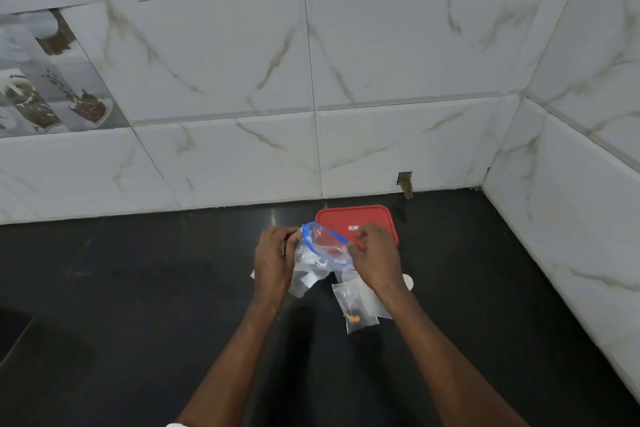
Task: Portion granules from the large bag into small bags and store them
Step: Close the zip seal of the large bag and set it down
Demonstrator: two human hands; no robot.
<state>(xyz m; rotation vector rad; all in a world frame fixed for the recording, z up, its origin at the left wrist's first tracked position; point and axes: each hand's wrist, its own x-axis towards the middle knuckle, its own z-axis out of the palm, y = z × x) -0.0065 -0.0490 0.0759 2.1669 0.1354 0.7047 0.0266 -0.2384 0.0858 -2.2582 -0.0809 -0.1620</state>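
Grip: blue-zip bag rim pinched at either end by left hand, right hand.
Technique: mouth to be held wide, upright.

White marble tile walls, black countertop

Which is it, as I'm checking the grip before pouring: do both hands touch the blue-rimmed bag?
Touching. The head view shows the left hand and right hand pinching the blue-rimmed bag at opposite ends of its open mouth.
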